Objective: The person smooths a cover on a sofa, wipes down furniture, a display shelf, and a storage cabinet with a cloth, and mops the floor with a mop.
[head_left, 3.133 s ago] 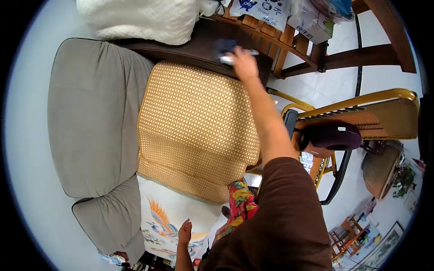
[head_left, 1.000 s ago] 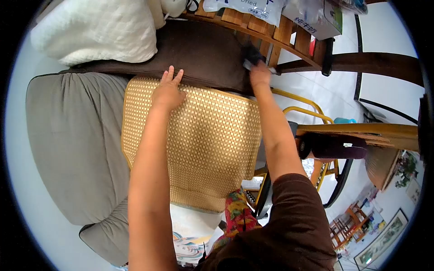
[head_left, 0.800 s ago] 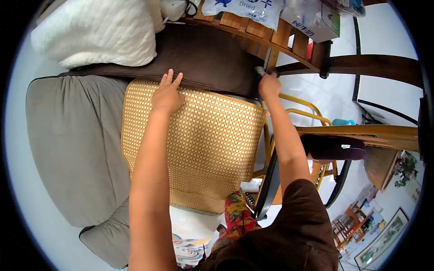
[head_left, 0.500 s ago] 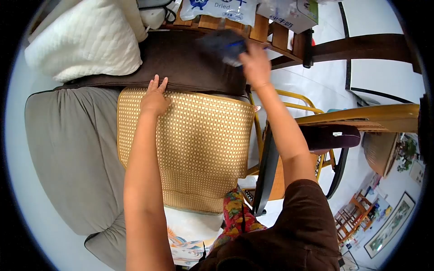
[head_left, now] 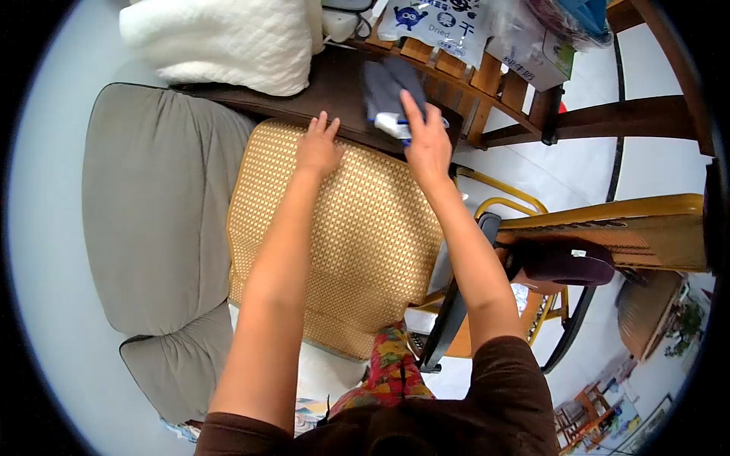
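My right hand grips the white and blue end of a dark grey brush-like thing, whose exact kind I cannot make out. Its dark part lies over the right portion of the dark brown sofa armrest. With fingers spread, my left hand rests at the upper edge of the woven tan mat, beside the armrest. The mat covers the sofa seat.
Grey cushions line the left. A white quilted pillow lies at the top. A wooden rack holds a Dried-labelled bag and a carton. A folding chair with a purple cushion stands right.
My left hand has come up from low in the view to the mat's upper edge. My right hand has moved back and forth over the armrest with the dark thing. The view has shifted.
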Motion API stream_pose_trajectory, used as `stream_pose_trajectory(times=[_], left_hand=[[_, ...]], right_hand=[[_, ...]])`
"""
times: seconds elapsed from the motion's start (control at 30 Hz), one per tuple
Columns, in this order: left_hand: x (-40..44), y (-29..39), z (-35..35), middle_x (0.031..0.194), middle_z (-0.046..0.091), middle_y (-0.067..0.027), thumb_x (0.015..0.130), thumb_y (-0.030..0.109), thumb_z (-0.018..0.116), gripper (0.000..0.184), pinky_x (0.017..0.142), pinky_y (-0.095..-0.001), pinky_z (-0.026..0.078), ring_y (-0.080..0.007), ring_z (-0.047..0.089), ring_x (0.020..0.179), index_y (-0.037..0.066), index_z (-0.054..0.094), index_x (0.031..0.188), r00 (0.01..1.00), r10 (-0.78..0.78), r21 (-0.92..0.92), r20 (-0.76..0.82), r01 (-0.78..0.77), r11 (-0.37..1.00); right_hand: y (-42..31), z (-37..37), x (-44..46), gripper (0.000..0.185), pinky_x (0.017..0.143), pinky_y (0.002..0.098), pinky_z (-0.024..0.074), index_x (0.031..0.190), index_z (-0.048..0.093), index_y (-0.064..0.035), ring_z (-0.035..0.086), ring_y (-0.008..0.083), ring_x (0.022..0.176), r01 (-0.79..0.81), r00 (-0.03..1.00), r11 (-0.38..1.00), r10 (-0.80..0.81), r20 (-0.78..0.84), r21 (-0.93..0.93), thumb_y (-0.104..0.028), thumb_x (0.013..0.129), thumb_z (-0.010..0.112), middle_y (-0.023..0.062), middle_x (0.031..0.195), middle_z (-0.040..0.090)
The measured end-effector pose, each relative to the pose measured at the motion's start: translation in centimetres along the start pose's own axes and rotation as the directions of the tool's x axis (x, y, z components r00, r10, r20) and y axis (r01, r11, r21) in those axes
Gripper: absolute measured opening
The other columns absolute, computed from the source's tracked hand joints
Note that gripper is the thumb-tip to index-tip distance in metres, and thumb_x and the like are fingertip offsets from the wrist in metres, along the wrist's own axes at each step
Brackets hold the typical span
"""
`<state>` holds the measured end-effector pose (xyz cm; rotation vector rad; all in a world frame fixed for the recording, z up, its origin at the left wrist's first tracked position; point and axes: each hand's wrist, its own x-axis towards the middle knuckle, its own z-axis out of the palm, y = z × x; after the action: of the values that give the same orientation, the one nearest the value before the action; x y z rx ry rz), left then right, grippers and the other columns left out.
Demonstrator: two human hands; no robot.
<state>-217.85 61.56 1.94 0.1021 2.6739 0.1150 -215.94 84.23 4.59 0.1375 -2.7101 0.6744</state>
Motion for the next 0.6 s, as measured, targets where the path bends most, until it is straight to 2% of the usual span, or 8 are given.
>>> stream_pose_trajectory(times=[0.1,0.17,0.2,0.23,0.3,0.43,0.53,0.6], left_hand=[[-5.4,-0.1,2.4,0.154,0.03,-0.0129,0.087,0.024,0.062,0.058,0.113,-0.0488,0.028,-0.0301,0.024,0.144,0.011,0.046,0.141,0.973,0.05,-0.086,-0.227,-0.071,0.994],[-10.6,-0.8,4.6,0.149,0.037,-0.0184,0.086,0.018,0.065,0.052,0.111,-0.0497,0.03,-0.0386,0.03,0.139,0.007,0.052,0.134,0.956,0.034,-0.241,-0.293,-0.108,0.965],[-13.3,-1.5,5.9,0.149,0.037,-0.0179,0.085,0.015,0.065,0.051,0.11,-0.0506,0.03,-0.0396,0.03,0.139,0.006,0.052,0.134,0.962,0.035,-0.325,-0.273,-0.126,0.937],[-16.3,-2.1,6.8,0.148,0.038,-0.0189,0.085,0.014,0.065,0.048,0.109,-0.0502,0.032,-0.0407,0.032,0.138,0.005,0.054,0.131,0.97,0.039,-0.334,-0.241,-0.121,0.935],[-22.3,-3.7,9.2,0.145,0.04,-0.0208,0.084,0.012,0.066,0.044,0.108,-0.0493,0.034,-0.0422,0.035,0.135,0.004,0.057,0.127,0.981,0.021,-0.357,-0.192,-0.09,0.93],[-32.6,-6.4,15.6,0.137,0.048,-0.0233,0.082,0.011,0.067,0.041,0.107,-0.0477,0.037,-0.0449,0.041,0.129,0.001,0.06,0.121,0.988,-0.04,-0.459,-0.152,-0.035,0.888],[-38.5,-6.0,18.2,0.135,0.05,-0.0235,0.081,0.01,0.066,0.038,0.105,-0.0479,0.038,-0.0456,0.044,0.126,0.001,0.06,0.118,0.992,-0.114,-0.532,-0.062,0.064,0.845],[-40.9,-5.6,19.0,0.135,0.05,-0.0235,0.082,0.01,0.065,0.036,0.105,-0.0478,0.039,-0.0456,0.045,0.124,0.001,0.061,0.116,0.988,-0.156,-0.569,-0.007,0.124,0.813]], right_hand=[[1.4,3.9,0.7,0.049,0.072,0.0402,0.052,0.125,0.059,-0.0257,0.061,0.0309,0.091,0.306,0.952,0.948,-0.307,0.011,-0.083,-0.001,0.083,0.054,0.0192,0.114,0.058],[4.8,5.7,-1.9,0.032,0.08,0.0378,0.0539,0.115,0.067,-0.0231,0.063,0.0291,0.102,-0.046,0.919,0.964,0.144,0.367,-0.262,-0.011,0.09,0.053,0.0166,0.113,0.06],[6.9,6.6,-2.6,0.027,0.082,0.0368,0.0542,0.113,0.069,-0.0177,0.063,0.0285,0.106,-0.177,0.743,0.866,0.429,0.513,-0.468,-0.017,0.093,0.051,0.0153,0.114,0.06],[8.8,6.2,-3.2,0.025,0.081,0.0367,0.0544,0.107,0.071,-0.0112,0.064,0.0274,0.102,-0.035,0.638,0.794,0.485,0.598,-0.607,-0.021,0.094,0.052,0.0145,0.116,0.059],[9.3,4.9,-4.0,0.024,0.075,0.0394,0.0548,0.102,0.071,-0.0079,0.065,0.0307,0.095,-0.205,0.745,0.766,0.526,0.41,-0.61,-0.019,0.093,0.052,0.0143,0.105,0.059],[-1.0,1.0,-0.9,0.018,0.064,0.0427,0.0524,0.098,0.07,-0.0105,0.063,0.033,0.082,-0.068,0.987,0.966,0.101,0.122,-0.251,-0.012,0.09,0.054,0.0159,0.098,0.057],[-11.1,2.1,2.2,0.021,0.066,0.0443,0.05,0.105,0.067,-0.0159,0.061,0.0334,0.081,0.211,0.97,0.975,-0.217,0.112,0.066,-0.015,0.086,0.058,0.0148,0.095,0.056],[-15.5,7.0,3.3,0.03,0.072,0.042,0.0483,0.115,0.065,-0.0198,0.059,0.0291,0.09,0.533,0.846,0.837,-0.524,-0.097,0.127,-0.015,0.087,0.055,0.0115,0.096,0.054]])
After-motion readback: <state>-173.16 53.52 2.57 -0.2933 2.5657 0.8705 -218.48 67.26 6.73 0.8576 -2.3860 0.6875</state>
